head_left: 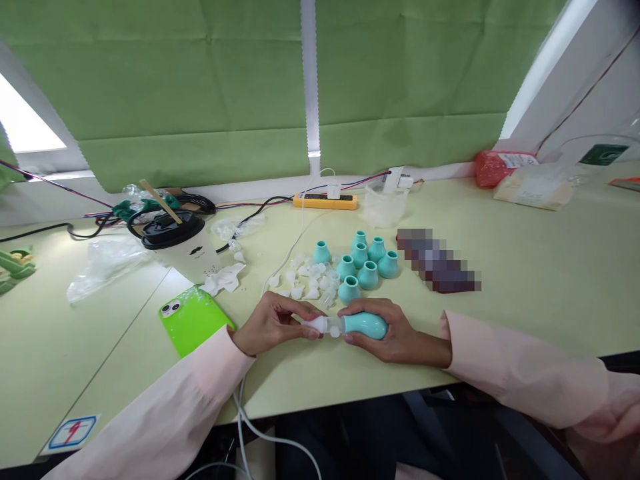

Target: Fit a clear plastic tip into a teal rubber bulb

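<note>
At the desk's near edge: a teal bulb (pixel 367 325) lies sideways with a clear tip (pixel 320 326) at its left end.
Right hand (pixel 387 333): wrapped around the teal bulb, resting on the desk.
Left hand (pixel 273 323): fingertips pinched on the clear tip.
Just behind: loose clear tips (pixel 310 277) beside a cluster of teal bulbs (pixel 365 263).
Left of the hands: green phone (pixel 193 319) lying face down; further back a black lid (pixel 167 230) and clear plastic bag (pixel 105 263).
Desk (pixel 525 267): pale yellow-green, smooth; a yellow power strip (pixel 325 200) and cables along the back edge.
Room: green blinds (pixel 200 87) behind, daylight at the left.
</note>
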{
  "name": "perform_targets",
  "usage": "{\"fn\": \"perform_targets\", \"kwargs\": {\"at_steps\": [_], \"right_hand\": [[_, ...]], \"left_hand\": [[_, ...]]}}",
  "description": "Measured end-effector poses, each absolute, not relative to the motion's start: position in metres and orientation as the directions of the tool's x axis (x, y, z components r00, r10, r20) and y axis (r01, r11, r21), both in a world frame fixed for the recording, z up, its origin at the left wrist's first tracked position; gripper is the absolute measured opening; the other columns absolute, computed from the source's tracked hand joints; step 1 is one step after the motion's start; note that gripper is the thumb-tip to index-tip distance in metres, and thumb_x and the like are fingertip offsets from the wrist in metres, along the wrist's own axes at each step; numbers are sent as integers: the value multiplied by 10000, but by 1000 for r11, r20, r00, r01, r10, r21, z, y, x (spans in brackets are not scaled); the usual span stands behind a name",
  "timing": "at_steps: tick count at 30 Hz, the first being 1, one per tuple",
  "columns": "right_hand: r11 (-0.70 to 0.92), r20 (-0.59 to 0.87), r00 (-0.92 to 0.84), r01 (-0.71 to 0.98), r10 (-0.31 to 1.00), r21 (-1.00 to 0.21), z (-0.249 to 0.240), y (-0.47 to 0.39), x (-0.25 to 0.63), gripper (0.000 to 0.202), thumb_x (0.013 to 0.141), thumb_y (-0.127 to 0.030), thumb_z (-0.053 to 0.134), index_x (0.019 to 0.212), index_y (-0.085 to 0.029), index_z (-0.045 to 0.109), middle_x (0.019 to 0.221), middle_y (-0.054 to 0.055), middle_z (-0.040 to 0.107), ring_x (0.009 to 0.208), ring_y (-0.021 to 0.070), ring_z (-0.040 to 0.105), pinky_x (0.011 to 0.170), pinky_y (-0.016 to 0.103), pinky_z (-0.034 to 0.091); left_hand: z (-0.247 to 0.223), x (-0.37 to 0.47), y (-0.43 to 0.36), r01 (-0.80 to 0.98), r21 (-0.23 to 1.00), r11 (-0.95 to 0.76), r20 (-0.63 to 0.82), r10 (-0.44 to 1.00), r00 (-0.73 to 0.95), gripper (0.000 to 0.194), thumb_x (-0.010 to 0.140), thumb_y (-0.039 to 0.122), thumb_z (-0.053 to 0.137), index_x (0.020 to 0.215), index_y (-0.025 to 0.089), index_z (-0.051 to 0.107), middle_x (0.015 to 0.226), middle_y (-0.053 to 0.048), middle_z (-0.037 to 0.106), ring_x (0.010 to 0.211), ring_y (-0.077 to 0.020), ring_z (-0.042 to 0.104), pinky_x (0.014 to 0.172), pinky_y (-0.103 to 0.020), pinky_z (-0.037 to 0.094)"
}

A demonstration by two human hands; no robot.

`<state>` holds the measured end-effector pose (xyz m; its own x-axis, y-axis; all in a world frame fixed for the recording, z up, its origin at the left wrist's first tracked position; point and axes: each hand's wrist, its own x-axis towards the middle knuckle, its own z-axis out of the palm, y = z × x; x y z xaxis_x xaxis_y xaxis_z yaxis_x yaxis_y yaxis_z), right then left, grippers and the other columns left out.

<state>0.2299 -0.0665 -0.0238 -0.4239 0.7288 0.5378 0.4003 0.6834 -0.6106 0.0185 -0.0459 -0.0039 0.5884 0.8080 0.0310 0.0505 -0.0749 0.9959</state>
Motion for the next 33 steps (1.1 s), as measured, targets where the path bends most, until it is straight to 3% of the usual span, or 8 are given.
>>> {"fn": "perform_targets", "kwargs": {"at_steps": [5,13,19,23,26,33], "right_hand": [[660,515,-420,377,747,-649,-24,-65,229,211,674,-296,600,848,-183,566,760,18,638,738,148,597,646,246,470],[552,441,-378,265,814,-791,-13,-76,214,260,670,-291,600,902,-203,523,846,17,591,805,143,557,714,261,459],[469,379,-403,151,833,-870,-15,-75,211,392,639,-241,627,975,-219,426,950,31,502,876,143,508,753,276,450],[322,224,-491,124,842,-939,-19,-73,210,477,655,-222,613,1050,-231,347,1002,44,475,712,91,532,617,239,476],[291,193,-517,115,834,-950,-21,-72,210,501,666,-218,605,1078,-237,322,1028,52,466,639,61,520,577,227,469],[293,152,-569,165,808,-942,-19,-71,209,306,683,-209,581,928,-190,399,883,21,532,564,46,480,545,208,444]], "left_hand": [[-4,19,-46,8,997,-71,54,819,571,106,561,158,682,664,147,661,898,-81,655,768,-203,622,697,-328,528],[13,14,-47,134,949,-285,182,842,507,290,479,148,724,764,165,673,772,-57,678,712,-208,625,647,-303,545],[12,16,-46,60,968,-245,195,877,440,238,583,202,676,810,140,645,798,-67,656,710,-178,606,627,-272,519],[14,12,-41,-7,961,-275,262,909,325,187,631,246,643,772,124,627,806,-71,648,748,-187,597,640,-285,515],[14,9,-37,-33,963,-269,269,930,251,230,676,279,603,851,129,599,788,-62,645,733,-178,601,602,-276,524],[14,13,-36,-5,956,-293,289,942,171,312,756,357,497,1006,173,466,886,-73,629,831,-179,584,666,-291,502]]}}
